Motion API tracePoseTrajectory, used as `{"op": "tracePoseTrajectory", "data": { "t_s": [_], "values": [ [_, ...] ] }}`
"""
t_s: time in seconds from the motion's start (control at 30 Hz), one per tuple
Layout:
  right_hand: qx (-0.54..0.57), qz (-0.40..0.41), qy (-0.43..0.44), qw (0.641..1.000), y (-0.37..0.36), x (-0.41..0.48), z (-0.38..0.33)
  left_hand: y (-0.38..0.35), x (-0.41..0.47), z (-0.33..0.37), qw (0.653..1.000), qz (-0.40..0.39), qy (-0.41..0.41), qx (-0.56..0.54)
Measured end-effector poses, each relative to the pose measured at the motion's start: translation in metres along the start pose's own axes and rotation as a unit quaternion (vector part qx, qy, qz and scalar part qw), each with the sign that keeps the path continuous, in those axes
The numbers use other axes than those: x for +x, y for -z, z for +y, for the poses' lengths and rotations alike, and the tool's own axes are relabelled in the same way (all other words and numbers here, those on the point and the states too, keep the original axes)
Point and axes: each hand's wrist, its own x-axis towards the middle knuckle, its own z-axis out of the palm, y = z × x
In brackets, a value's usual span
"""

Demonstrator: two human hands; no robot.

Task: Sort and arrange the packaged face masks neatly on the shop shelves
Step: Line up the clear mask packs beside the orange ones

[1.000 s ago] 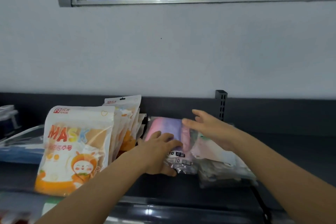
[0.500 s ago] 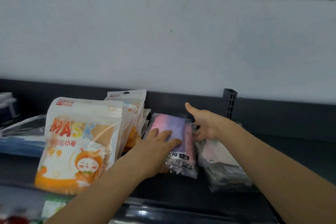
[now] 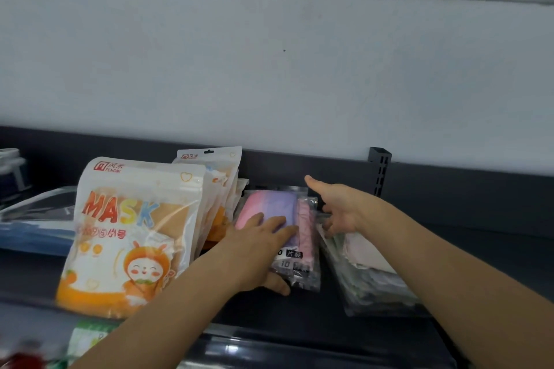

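Observation:
A pink and purple mask pack (image 3: 274, 204) stands tilted on the dark shelf (image 3: 329, 323), with a pink pack (image 3: 308, 228) just behind its right side. My left hand (image 3: 257, 252) holds the front pack, fingers flat across its face and thumb under its lower edge. My right hand (image 3: 338, 213) is at the packs' right edge, thumb up, fingers pointing down and touching a pile of pale clear-wrapped packs (image 3: 368, 275). To the left stands a big orange and white MASK pouch (image 3: 132, 234) with similar pouches (image 3: 215, 171) behind it.
Blue flat packs (image 3: 33, 237) lie at the far left of the shelf. A slotted black upright (image 3: 380, 165) rises at the shelf's back, right of my hands. A white wall and a window are above. Green packaging (image 3: 87, 335) shows on the level below.
My right hand has left the top of the pink and purple pack and dropped to its right side, fingers down by the pale pile. My left hand stays on the pack.

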Motion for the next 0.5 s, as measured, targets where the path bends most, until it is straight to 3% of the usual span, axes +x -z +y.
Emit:
{"op": "tracePoseTrajectory", "data": {
  "t_s": [0.5],
  "values": [
    [0.053, -0.035, -0.017, 0.998, -0.012, 0.002, 0.012, -0.004, -0.003, -0.006, 0.999, 0.038, -0.015, -0.01]
  ]
}}
